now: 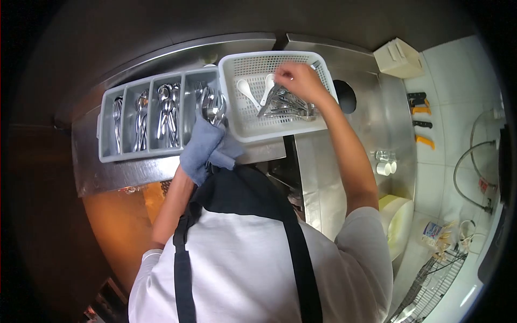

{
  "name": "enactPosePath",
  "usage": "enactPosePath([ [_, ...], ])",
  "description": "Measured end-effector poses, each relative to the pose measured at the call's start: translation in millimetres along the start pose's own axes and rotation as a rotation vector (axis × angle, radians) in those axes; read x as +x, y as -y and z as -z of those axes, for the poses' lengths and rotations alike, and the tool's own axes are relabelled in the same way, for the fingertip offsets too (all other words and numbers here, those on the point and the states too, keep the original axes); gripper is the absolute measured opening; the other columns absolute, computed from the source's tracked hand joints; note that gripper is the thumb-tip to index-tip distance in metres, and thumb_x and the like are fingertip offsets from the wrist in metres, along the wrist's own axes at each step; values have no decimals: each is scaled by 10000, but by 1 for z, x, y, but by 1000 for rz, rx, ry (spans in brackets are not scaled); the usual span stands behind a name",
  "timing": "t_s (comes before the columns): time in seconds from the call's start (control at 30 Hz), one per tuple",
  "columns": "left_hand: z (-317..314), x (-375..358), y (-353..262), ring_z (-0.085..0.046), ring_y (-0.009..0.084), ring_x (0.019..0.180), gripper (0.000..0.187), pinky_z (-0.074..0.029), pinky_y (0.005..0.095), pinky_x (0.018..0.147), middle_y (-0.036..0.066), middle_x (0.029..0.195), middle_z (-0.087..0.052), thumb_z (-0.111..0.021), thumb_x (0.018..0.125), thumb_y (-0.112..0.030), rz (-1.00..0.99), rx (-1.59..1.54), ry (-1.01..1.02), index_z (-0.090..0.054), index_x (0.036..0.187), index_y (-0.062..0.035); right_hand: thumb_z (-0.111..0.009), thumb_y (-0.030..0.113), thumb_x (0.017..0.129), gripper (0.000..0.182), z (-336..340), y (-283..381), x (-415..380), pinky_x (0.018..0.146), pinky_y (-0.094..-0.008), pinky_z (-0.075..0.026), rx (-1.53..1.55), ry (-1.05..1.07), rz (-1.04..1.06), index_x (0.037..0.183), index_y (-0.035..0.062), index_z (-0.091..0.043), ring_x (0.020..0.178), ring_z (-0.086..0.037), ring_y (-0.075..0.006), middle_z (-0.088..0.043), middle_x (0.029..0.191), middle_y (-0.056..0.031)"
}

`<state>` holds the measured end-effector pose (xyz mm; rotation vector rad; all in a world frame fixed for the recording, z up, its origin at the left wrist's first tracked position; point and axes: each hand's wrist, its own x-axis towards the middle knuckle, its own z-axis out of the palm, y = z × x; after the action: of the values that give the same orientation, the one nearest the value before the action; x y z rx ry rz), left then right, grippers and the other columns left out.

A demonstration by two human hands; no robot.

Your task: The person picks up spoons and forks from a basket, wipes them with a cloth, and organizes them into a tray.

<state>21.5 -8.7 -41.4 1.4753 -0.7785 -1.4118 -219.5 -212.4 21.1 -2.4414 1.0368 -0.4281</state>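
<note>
My left hand is hidden under a grey-blue cloth [203, 142], which wraps round a bunch of forks and spoons [214, 107]. The bunch points upward over the rightmost compartment of a grey cutlery tray [125, 90]. Inside a white perforated basket [237, 126], my right hand [299, 81] is closed, slightly blurred, with its fingertips at the upper end of a long, dark metal piece of cutlery [267, 102]. Beside it lie a pile of forks and other metal cutlery [293, 105] and two white spoons [247, 92]. Fork tines [315, 64] show behind the hand.
Tray and basket stand side by side on a steel counter [323, 161]. A black round object [344, 97] is right of the basket. Farther right are white cups [384, 168], glasses, a cream box [397, 58] and several knives [423, 124] along the tiled wall.
</note>
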Motion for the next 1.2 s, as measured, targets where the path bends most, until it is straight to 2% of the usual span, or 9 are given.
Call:
enactPosePath([
  [0.1, -4, -35, -38, -481, 129, 487, 358, -423, 276, 395, 60, 718, -492, -518, 843, 41, 122, -374, -150, -332, 1130, -66, -748, 246, 741, 237, -40, -70, -44, 750, -422, -536, -451, 449, -125, 861, 46, -701, 852, -674, -325, -696, 890, -112],
  [0.3, 15, -35, -25, -490, 147, 475, 331, -402, 278, 360, 66, 702, -499, -495, 820, 86, 80, -512, -35, -366, 1081, -73, -767, 184, 684, 244, -80, -98, -69, 789, -424, -542, -510, 282, 16, 848, 33, -669, 913, -660, -331, -661, 957, -145],
  [0.6, 1, -44, -44, -512, 143, 490, 83, -386, 283, 377, 42, 646, -498, -515, 836, 53, 41, -427, -246, -500, 811, -25, -672, 99, 708, 103, -74, -93, -69, 767, -432, -539, -503, 322, 170, 789, 36, -679, 849, -669, -316, -666, 881, -147],
  [0.8, 4, -49, -41, -544, 187, 499, 83, -424, 322, 442, 47, 607, -506, -577, 846, -21, -183, -66, -63, -554, 788, -76, -621, 88, 722, 101, -93, -116, -65, 739, -464, -530, -581, 505, 160, 746, 39, -706, 797, -674, -354, -685, 803, -189],
  [0.87, 10, -49, -50, -549, 236, 502, 136, -438, 348, 490, 51, 594, -516, -615, 848, -94, -691, 905, 62, -573, 725, -134, -620, 85, 719, 107, -84, -110, -61, 726, -477, -528, -579, 570, 134, 743, 27, -707, 779, -670, -371, -684, 787, -195],
  [0.93, 16, -48, -53, -558, 267, 512, 177, -436, 367, 523, 48, 587, -529, -640, 838, -169, -838, 1388, 101, -594, 669, -187, -627, 93, 721, 111, -66, -98, -59, 712, -480, -528, -542, 491, 125, 749, 20, -706, 769, -666, -371, -676, 786, -191],
  [1.07, 16, -37, -34, -588, 221, 549, 151, -357, 342, 515, 12, 588, -565, -643, 810, -294, -760, 1458, 13, -676, 662, -291, -666, 152, 761, 117, -22, -49, -56, 689, -463, -519, -538, 364, 114, 748, 36, -672, 763, -653, -348, -660, 806, -160],
  [1.17, 9, -40, -50, -594, 198, 576, 184, -330, 308, 550, -16, 603, -570, -633, 824, -259, -834, 1481, 20, -651, 656, -332, -664, 123, 767, 90, 7, 4, -54, 675, -425, -531, -556, 240, 227, 783, 35, -660, 761, -659, -315, -667, 841, -135],
  [1.2, 8, -38, -51, -596, 199, 606, 123, -350, 328, 567, -11, 626, -578, -632, 845, -256, -835, 1507, 67, -651, 746, -325, -658, 111, 765, 85, 13, 24, -53, 676, -410, -534, -494, 156, 315, 803, 35, -661, 767, -658, -303, -662, 843, -124],
])
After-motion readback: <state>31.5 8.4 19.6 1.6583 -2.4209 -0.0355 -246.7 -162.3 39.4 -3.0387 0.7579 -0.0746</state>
